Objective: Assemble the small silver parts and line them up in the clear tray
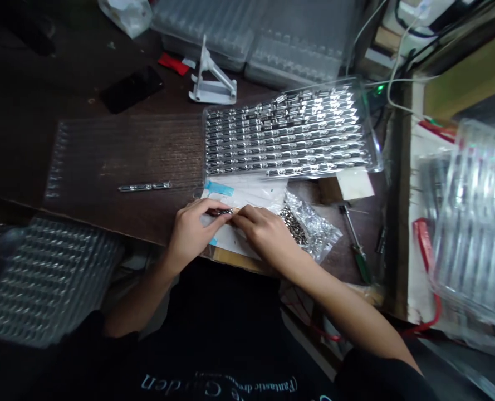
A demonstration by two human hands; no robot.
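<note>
My left hand is closed around a small metal connector, its thumb and forefinger gripping the sides. My right hand meets it from the right, fingers pinched at the connector's end; whatever they hold is hidden. Both hands are over white paper with blue tape on it. Right of my right hand lies a plastic bag of small metal parts. Beyond the hands, a clear tray holds rows of similar connectors. Several more sit in a row in the clear tray at the left.
A green-handled screwdriver lies at the right. Behind are a white phone stand, a dark phone and stacked clear trays. More trays are stacked at lower left and far right, near a red cable.
</note>
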